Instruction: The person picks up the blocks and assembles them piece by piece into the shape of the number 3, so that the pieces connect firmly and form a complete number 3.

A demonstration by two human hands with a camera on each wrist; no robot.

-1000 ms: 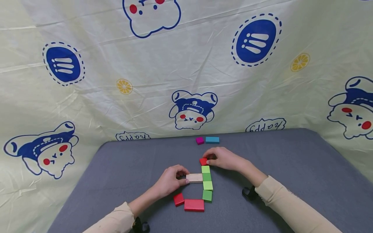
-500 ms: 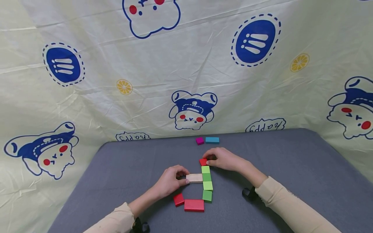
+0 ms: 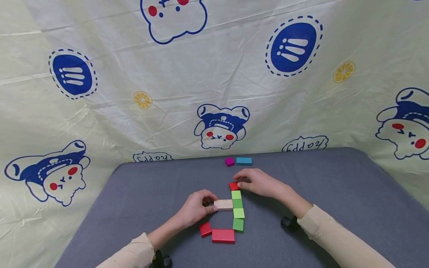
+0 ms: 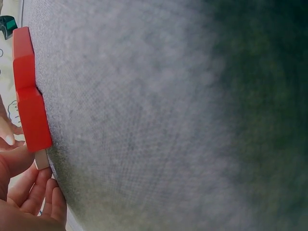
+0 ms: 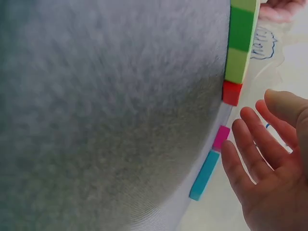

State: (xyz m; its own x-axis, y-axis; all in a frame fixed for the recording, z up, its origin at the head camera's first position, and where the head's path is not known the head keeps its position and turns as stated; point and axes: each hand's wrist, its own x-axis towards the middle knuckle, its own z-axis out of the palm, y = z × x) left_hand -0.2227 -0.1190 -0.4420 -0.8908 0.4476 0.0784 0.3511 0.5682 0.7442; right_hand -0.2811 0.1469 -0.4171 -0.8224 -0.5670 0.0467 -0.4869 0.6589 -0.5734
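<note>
On the desk [image 3: 144, 193] I see the left hand [image 3: 197, 206] pinching one pale block [image 3: 223, 204] beyond two red blocks [image 3: 223, 236], then one magenta block [image 3: 229, 162], one red cube [image 3: 233, 185] heading four green blocks [image 3: 238, 213], one blue block [image 3: 244, 161], and the right hand [image 3: 259, 181] spread beside that cube.

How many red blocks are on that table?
3: small red block by the right hand, long red block nearest the camera, square red block at its left.

Right grip [image 3: 257, 182] off the small red block [image 3: 232, 186], fingers [image 5: 263, 139] parted, sleeve [image 3: 338, 240] shifted rightward
</note>
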